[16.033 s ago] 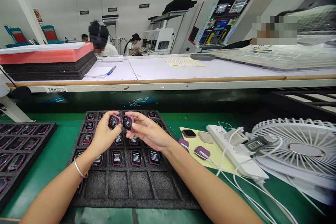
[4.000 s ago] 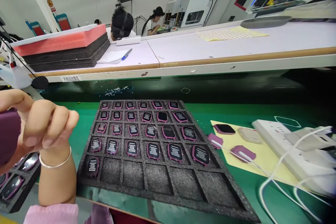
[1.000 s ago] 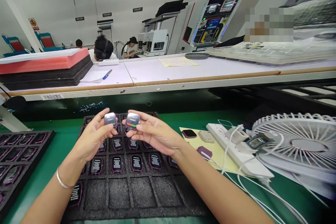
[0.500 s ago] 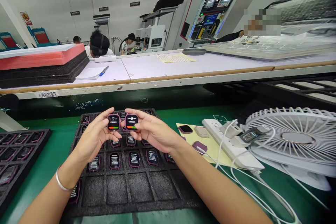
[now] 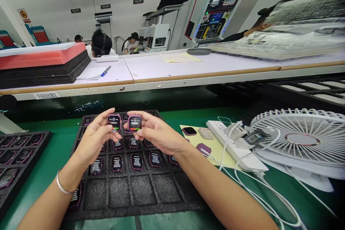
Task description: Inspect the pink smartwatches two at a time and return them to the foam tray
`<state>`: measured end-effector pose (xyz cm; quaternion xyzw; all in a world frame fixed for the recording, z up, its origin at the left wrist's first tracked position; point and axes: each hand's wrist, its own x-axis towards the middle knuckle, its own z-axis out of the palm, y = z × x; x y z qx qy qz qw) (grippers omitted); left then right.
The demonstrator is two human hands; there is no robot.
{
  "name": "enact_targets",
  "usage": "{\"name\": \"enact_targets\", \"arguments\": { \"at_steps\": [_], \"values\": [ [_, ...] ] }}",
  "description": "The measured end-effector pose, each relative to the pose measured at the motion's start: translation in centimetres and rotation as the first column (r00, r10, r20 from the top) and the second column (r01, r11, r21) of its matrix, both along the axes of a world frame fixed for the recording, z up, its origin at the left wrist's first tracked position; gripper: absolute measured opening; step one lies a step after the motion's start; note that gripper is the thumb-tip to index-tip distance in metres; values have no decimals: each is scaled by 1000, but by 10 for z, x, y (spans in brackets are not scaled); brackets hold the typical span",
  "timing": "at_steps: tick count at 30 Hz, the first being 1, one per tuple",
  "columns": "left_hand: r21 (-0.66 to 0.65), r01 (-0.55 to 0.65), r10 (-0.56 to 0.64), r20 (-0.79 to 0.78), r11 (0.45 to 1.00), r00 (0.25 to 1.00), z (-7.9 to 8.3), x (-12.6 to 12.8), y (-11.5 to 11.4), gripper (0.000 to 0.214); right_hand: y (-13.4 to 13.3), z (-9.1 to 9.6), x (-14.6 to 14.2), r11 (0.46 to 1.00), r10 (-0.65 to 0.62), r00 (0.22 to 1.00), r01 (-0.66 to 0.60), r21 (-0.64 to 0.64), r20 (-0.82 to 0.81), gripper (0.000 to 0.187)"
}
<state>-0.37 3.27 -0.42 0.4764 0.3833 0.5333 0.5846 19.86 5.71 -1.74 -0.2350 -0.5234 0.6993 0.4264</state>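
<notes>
My left hand (image 5: 95, 134) is closed round the edges of a purple smartwatch case (image 5: 114, 122), its thumb against the lower part of the lit screen. A second purple smartwatch case (image 5: 135, 122) is held by my right hand (image 5: 156, 133), thumb near its lower right corner. Both screens face me, with white text and a coloured bar at the bottom. Below them lies a black foam tray (image 5: 118, 192), where several watches (image 5: 116, 163) with text on their screens sit in the compartments. The nearest row has bare compartments and one watch (image 5: 76, 197) at its left end.
Another foam tray of watches (image 5: 23, 154) lies at left. To the right are a yellow sheet (image 5: 223, 157) with watch pieces, a white power strip (image 5: 231, 147), cables and a white fan (image 5: 299, 140). A shelf (image 5: 151, 73) crosses behind; people work beyond it.
The two watches have moved slightly apart, the left one shifting a little to the left. My left thumb has come onto its screen's lower part. The whole view has shifted slightly.
</notes>
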Motion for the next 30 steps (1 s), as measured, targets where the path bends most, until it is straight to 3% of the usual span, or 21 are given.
{"name": "enact_targets", "arguments": {
  "at_steps": [15,22,30],
  "values": [
    [99,-79,88,-93,992,992,-2,0,1,35,-3,3,-1,996,-33,999,31,-87,-27,55],
    [49,-85,87,-40,995,995,0,0,0,44,-1,-1,1,994,-34,999,31,-104,-23,54],
    [-92,-87,89,18,992,996,-3,2,6,57,1,-3,1,1000,-27,999,27,2,20,59]
  ]
}}
